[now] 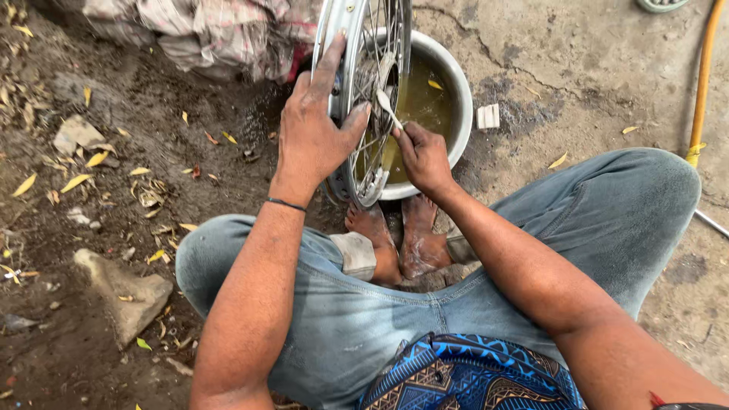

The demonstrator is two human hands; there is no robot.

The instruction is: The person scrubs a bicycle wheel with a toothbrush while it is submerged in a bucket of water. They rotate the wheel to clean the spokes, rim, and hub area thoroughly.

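A chrome spoked wheel rim (357, 45) stands upright over a round metal basin (460, 99) of murky yellowish liquid. My left hand (315, 129) grips the rim's edge, fingers wrapped over the metal. My right hand (425, 158) holds a small white brush (389, 108) with its head against the spokes near the hub. I squat in blue jeans, bare feet (395, 235) on the ground just below the basin.
A heap of dirty cloth (213, 30) lies at the top left. A yellow hose (702, 83) runs down the right edge. A flat stone (125, 292) and dry leaves lie on the dirt at left; a small white block (487, 116) sits beside the basin.
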